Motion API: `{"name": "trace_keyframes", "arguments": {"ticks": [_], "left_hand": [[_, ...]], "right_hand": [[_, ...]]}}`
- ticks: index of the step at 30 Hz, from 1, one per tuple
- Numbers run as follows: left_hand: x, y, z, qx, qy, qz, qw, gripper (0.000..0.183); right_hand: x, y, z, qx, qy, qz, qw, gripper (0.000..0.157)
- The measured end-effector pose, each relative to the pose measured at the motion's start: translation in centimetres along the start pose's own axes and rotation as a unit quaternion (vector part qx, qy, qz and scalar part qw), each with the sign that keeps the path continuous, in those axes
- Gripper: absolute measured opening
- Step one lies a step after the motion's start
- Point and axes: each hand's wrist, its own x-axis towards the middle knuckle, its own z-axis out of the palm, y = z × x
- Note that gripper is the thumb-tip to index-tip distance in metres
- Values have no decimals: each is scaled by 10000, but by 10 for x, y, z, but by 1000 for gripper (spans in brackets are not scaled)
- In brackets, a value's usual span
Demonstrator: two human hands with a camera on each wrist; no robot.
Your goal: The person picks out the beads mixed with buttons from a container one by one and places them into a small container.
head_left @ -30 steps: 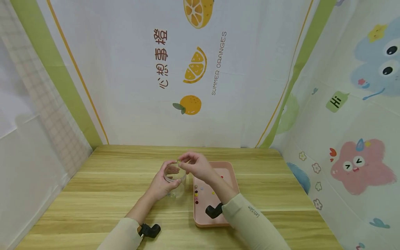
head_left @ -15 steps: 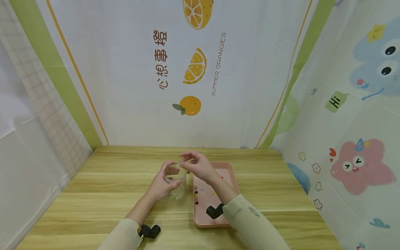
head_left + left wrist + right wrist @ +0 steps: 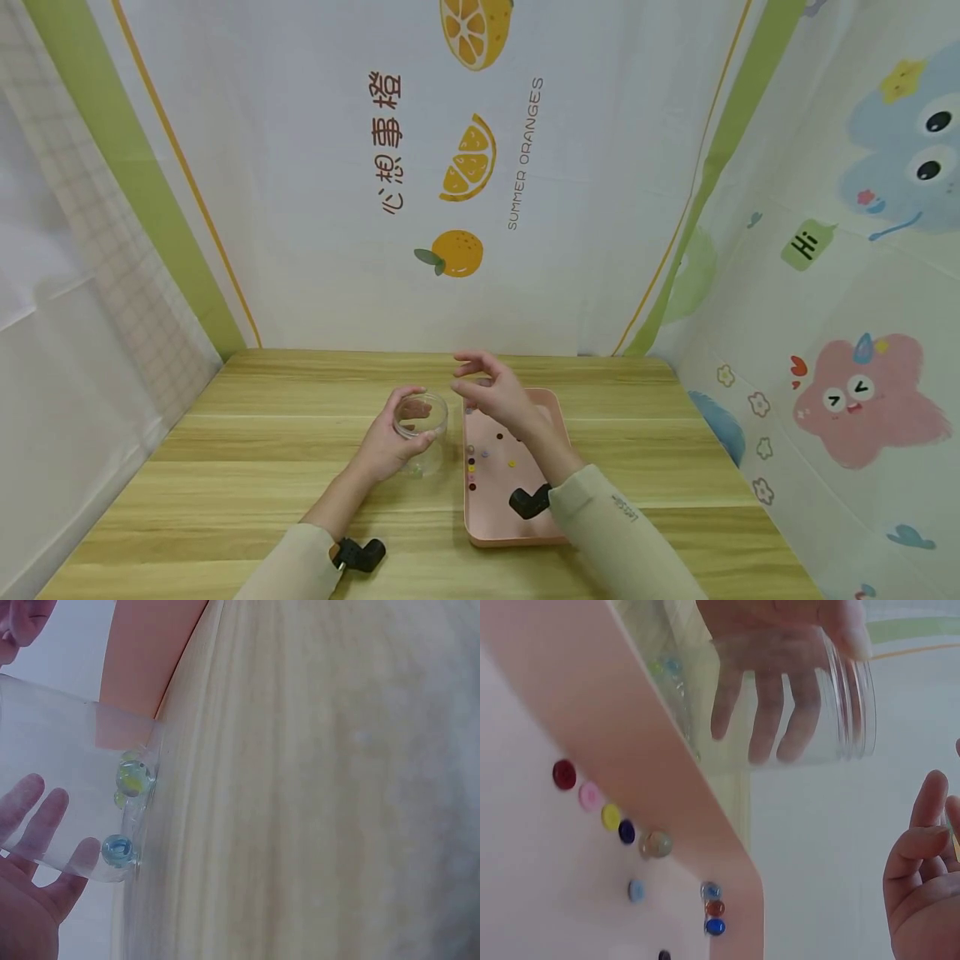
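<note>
My left hand (image 3: 397,442) grips a clear plastic jar (image 3: 431,446) round its side, just under the open rim. The jar stands upright on the table. Several glass marbles lie at its bottom; the left wrist view shows a yellow-green marble (image 3: 133,778) and a blue marble (image 3: 117,850). Right of the jar, my right hand (image 3: 498,400) hovers over the far left part of a pink tray (image 3: 510,529), apart from the jar. Its fingers are loosely bent, with nothing visible between them in the head view.
Along the tray's left wall lie a dark red button (image 3: 564,774), a pink button (image 3: 590,795), a yellow button (image 3: 610,817) and a marble (image 3: 658,844). Small blue and brown pieces sit near its corner. A printed cloth (image 3: 315,250) hangs behind the wooden table (image 3: 247,467).
My right hand has left the jar's rim, where its fingertips had a small yellow-green piece, and moved right over the tray. My left hand and the jar stay in place.
</note>
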Motion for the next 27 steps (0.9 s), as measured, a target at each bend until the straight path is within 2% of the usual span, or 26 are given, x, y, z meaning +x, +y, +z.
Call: {"name": "trace_keyframes", "arguments": {"ticks": [16, 27], "left_hand": [[1, -2, 0, 84, 76, 95, 9999, 77], [1, -1, 0, 176, 84, 133, 9997, 77]], "right_hand": [[-10, 14, -27, 76, 301, 354, 9989, 51], [-13, 28, -43, -106, 381, 340, 9986, 52]]}}
